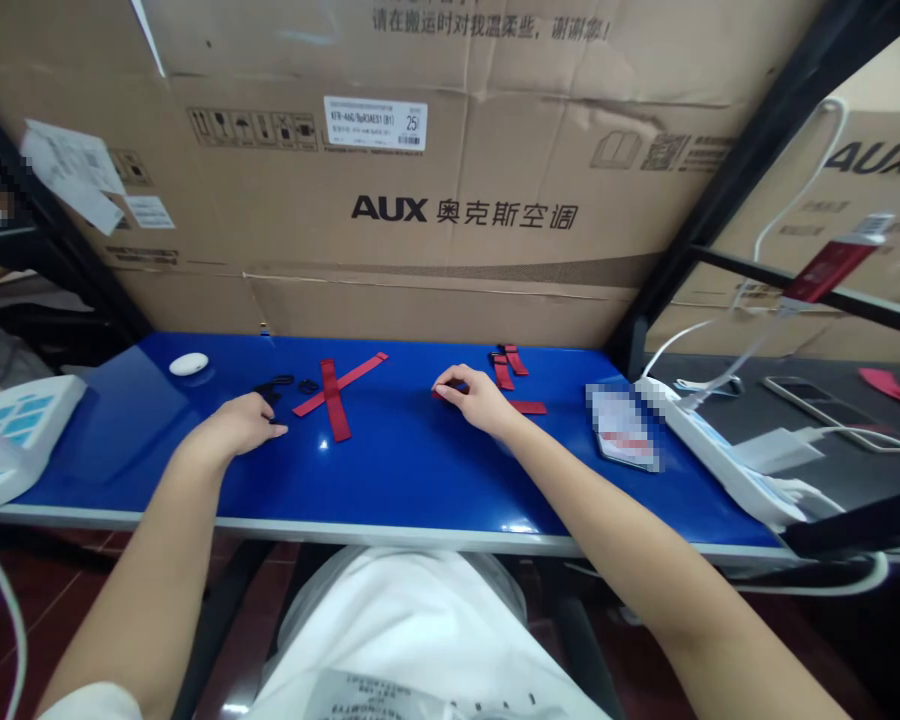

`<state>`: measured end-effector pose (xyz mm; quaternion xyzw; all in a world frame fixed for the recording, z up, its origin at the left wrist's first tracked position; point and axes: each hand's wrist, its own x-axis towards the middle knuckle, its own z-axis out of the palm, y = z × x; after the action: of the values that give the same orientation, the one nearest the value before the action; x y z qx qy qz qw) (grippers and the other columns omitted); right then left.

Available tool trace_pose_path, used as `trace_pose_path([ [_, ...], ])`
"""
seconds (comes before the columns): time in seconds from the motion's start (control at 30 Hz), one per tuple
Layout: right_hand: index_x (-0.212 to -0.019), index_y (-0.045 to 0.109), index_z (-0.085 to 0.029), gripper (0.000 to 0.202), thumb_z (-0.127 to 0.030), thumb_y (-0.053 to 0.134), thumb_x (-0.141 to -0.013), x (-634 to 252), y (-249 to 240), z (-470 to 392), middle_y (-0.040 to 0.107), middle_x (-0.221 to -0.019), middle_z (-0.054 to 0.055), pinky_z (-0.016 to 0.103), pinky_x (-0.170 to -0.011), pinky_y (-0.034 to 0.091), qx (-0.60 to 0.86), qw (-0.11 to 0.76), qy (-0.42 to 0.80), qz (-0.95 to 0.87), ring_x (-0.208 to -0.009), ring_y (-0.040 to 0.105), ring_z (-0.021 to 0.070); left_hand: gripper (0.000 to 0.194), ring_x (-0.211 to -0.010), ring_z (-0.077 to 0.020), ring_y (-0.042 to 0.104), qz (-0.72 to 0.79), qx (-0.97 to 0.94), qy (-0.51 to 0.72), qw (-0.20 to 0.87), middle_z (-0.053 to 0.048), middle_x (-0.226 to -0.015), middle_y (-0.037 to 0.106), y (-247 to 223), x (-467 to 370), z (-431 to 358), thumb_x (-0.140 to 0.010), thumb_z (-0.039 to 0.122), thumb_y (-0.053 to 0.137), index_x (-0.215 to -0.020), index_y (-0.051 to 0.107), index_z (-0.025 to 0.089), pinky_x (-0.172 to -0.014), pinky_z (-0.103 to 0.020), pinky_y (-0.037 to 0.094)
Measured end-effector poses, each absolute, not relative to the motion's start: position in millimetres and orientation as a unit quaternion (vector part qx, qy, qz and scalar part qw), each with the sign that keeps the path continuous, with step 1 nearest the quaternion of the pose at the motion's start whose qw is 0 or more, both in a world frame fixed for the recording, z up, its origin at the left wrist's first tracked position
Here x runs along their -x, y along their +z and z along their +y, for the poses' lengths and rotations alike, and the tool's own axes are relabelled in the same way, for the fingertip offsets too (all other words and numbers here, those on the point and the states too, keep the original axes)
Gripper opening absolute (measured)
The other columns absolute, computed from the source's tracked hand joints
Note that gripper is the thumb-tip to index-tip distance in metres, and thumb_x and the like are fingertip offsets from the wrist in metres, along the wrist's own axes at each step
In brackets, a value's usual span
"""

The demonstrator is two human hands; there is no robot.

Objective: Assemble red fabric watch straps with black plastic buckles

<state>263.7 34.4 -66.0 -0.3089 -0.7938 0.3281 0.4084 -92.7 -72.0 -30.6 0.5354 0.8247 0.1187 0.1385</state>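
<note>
My right hand (469, 398) pinches one end of a red strap (529, 408) between thumb and fingertips; the strap runs under the hand and shows again on its right. My left hand (244, 422) is over the table at the left, thumb apart from the fingers. Its fingertips are at a few small black plastic buckles (276, 385), which they partly cover. Another small black piece (308, 386) lies just right of these. Between my hands, two red straps (336, 400) cross in an X. Two short folded red straps with black ends (504, 372) lie beyond my right hand.
Behind the blue tabletop (397, 470) stands a large cardboard box (465, 240). A white oval object (189, 364) lies at the back left. On the right are a phone (624, 428) and a white power strip (720, 455) with cables. Another white power strip (26, 430) is at left.
</note>
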Motion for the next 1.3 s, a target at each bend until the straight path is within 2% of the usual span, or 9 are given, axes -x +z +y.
trace_pose_path([
  [0.17,-0.078,0.068,-0.020,0.014,-0.032,0.062,-0.081,-263.0,-65.5,35.8,0.064,-0.089,0.005,0.035,-0.082,0.042,0.330,0.417,0.318,-0.785,-0.085,0.056,0.0196,0.024,-0.059,-0.0201,0.066,0.765,-0.540,0.304,0.176,-0.003,-0.066,0.069,-22.9,52.5,-62.0,-0.057,0.027,0.082,-0.075,0.070,0.018,-0.060,-0.027,0.049],
  [0.3,-0.081,0.065,-0.019,0.019,-0.038,0.063,-0.081,-261.2,-62.3,31.3,0.065,-0.088,0.005,0.033,-0.077,0.045,0.310,0.419,0.389,-0.759,-0.080,0.060,0.0176,0.039,-0.075,-0.0219,0.069,0.561,-0.589,0.445,0.374,-0.008,-0.081,0.072,-6.3,-4.2,-37.1,-0.060,0.035,0.084,-0.091,0.073,0.014,-0.074,-0.034,0.055],
  [0.4,-0.087,0.059,-0.019,0.025,-0.043,0.061,-0.082,-259.0,-61.3,27.4,0.064,-0.073,0.001,0.029,-0.065,0.046,0.271,0.404,0.496,-0.719,-0.065,0.061,0.0147,0.041,-0.080,-0.0212,0.069,0.454,-0.589,0.453,0.492,-0.011,-0.087,0.072,-7.6,-42.3,-15.5,-0.060,0.033,0.086,-0.093,0.073,0.011,-0.080,-0.037,0.056],
  [0.47,-0.089,0.056,-0.019,0.028,-0.046,0.061,-0.082,-258.2,-61.8,27.1,0.060,-0.064,-0.002,0.025,-0.054,0.043,0.271,0.411,0.516,-0.700,-0.052,0.056,0.0118,0.038,-0.080,-0.0197,0.068,0.432,-0.567,0.459,0.530,-0.011,-0.087,0.072,-16.0,-60.9,-3.2,-0.060,0.029,0.087,-0.091,0.073,0.011,-0.080,-0.037,0.056],
  [0.6,-0.086,0.051,-0.021,0.026,-0.046,0.059,-0.082,-260.7,-63.6,31.8,0.052,-0.058,-0.006,0.022,-0.046,0.032,0.294,0.431,0.501,-0.691,-0.045,0.042,0.0086,0.031,-0.077,-0.0159,0.067,0.421,-0.506,0.496,0.567,-0.008,-0.084,0.071,-36.1,-80.8,9.9,-0.061,0.021,0.086,-0.088,0.073,0.011,-0.078,-0.033,0.056],
  [0.9,-0.080,0.046,-0.021,0.021,-0.040,0.056,-0.079,-260.6,-61.0,32.1,0.044,-0.058,-0.006,0.023,-0.050,0.026,0.284,0.392,0.536,-0.692,-0.052,0.038,0.0101,0.019,-0.077,-0.0145,0.068,0.382,-0.451,0.518,0.619,-0.006,-0.084,0.070,-47.4,-87.2,-0.1,-0.069,0.012,0.080,-0.086,0.071,0.011,-0.084,-0.033,0.056],
  [1.07,-0.080,0.045,-0.022,0.012,-0.026,0.049,-0.069,-256.2,-67.9,36.5,0.045,-0.064,-0.005,0.024,-0.050,0.025,0.271,0.427,0.588,-0.632,-0.052,0.038,0.0109,0.014,-0.079,-0.0157,0.069,0.388,-0.398,0.526,0.644,-0.007,-0.083,0.070,-48.4,-95.6,-4.4,-0.073,0.005,0.074,-0.082,0.067,0.011,-0.083,-0.031,0.057],
  [1.2,-0.087,0.045,-0.023,0.030,-0.019,0.044,-0.057,-254.5,-69.7,36.7,0.047,-0.071,-0.003,0.023,-0.052,0.027,0.235,0.460,0.604,-0.606,-0.056,0.038,0.0118,0.015,-0.082,-0.0151,0.070,0.367,-0.378,0.537,0.659,-0.006,-0.086,0.070,-48.3,-96.6,-5.6,-0.074,0.002,0.072,-0.084,0.065,0.011,-0.086,-0.030,0.056],
  [1.3,-0.089,0.045,-0.023,0.035,-0.018,0.044,-0.054,-253.6,-67.1,33.6,0.047,-0.075,-0.002,0.023,-0.054,0.029,0.231,0.470,0.608,-0.597,-0.061,0.040,0.0130,0.016,-0.084,-0.0150,0.069,0.356,-0.375,0.532,0.671,-0.006,-0.087,0.070,-48.5,-95.4,-5.9,-0.075,0.000,0.069,-0.086,0.066,0.011,-0.090,-0.032,0.055],
])
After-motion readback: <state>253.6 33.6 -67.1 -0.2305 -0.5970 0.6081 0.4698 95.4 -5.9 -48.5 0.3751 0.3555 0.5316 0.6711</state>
